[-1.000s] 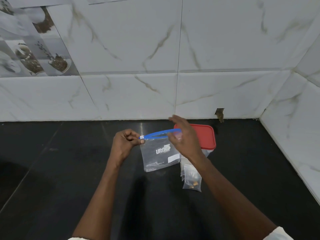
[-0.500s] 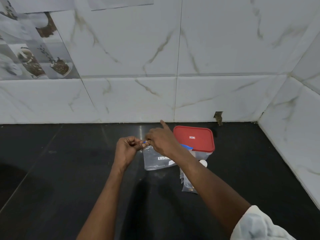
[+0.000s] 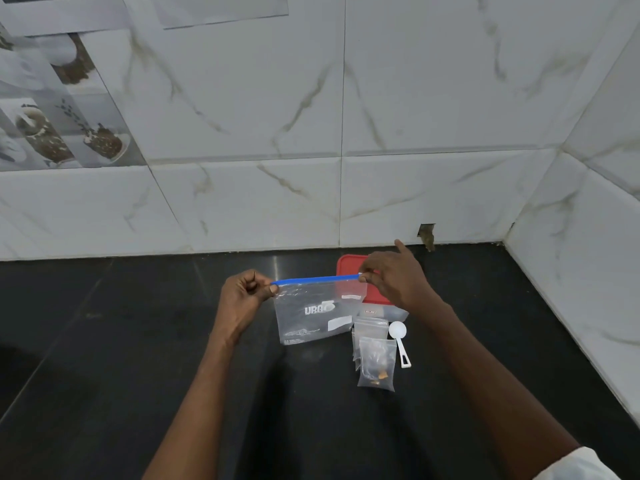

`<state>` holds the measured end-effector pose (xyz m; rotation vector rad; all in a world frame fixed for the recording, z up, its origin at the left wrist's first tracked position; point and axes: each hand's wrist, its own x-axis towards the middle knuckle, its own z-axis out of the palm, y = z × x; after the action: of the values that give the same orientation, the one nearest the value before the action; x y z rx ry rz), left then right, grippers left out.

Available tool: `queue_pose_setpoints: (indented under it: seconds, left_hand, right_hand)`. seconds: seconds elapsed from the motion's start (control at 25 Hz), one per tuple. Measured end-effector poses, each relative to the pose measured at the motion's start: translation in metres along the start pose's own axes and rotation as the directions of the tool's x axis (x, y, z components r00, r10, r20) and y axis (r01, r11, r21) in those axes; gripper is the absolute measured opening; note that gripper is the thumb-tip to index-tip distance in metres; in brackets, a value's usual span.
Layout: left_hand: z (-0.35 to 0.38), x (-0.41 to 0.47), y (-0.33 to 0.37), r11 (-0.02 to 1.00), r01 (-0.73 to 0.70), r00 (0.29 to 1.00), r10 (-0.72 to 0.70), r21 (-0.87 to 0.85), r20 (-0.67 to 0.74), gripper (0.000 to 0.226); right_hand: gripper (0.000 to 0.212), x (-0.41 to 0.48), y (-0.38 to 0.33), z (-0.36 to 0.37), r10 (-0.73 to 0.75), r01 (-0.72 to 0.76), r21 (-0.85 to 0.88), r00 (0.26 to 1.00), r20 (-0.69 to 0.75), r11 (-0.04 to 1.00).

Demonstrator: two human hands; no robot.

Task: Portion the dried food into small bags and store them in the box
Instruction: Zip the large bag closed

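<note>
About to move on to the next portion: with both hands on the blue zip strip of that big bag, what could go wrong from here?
1. The large zip bag hangs in the air, pinched only at its blue strip by the left hand and right hand; a slipped pinch could drop it.
2. The small bags and white scoop lie right beneath; a dropped bag or a lowered forearm might scatter them.
3. The box has its red lid on, so storing needs a free hand.

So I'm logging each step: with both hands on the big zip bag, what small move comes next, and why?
Probably lower the zip bag onto the counter: the left hand and right hand pinch its blue strip's ends, it looks empty, and the box is lidded.
</note>
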<state>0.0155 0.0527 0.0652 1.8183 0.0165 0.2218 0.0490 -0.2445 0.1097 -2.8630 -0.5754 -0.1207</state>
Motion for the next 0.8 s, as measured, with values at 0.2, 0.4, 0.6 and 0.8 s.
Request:
queue_pose_setpoints:
  seconds: [0.2, 0.4, 0.6, 0.8]
  left_hand:
    - [0.006, 0.002, -0.003, 0.991, 0.024, 1.000, -0.023, -0.133, 0.009, 0.013]
    - [0.011, -0.015, -0.025, 0.917, 0.221, 0.954, -0.132, -0.333, 0.269, 0.055]
    - [0.024, -0.015, -0.029, 0.931, 0.200, 0.979, -0.175, -0.307, 0.107, 0.016]
    - [0.007, -0.005, -0.017, 0.910, 0.203, 0.979, -0.177, -0.361, 0.103, 0.023]
  right_hand:
    - [0.016, -0.004, 0.007, 0.006, 0.067, -0.038, 0.294, 0.994, -0.087, 0.955]
    - [0.008, -0.006, 0.003, 0.023, 0.127, -0.061, 0.573, 0.989, -0.076, 0.817]
    - [0.036, -0.011, -0.013, 0.027, 0.204, -0.098, 0.830, 0.979, -0.020, 0.550]
    - [0.041, -0.029, -0.041, 0.065, 0.265, -0.261, 0.866, 0.951, 0.156, 0.426]
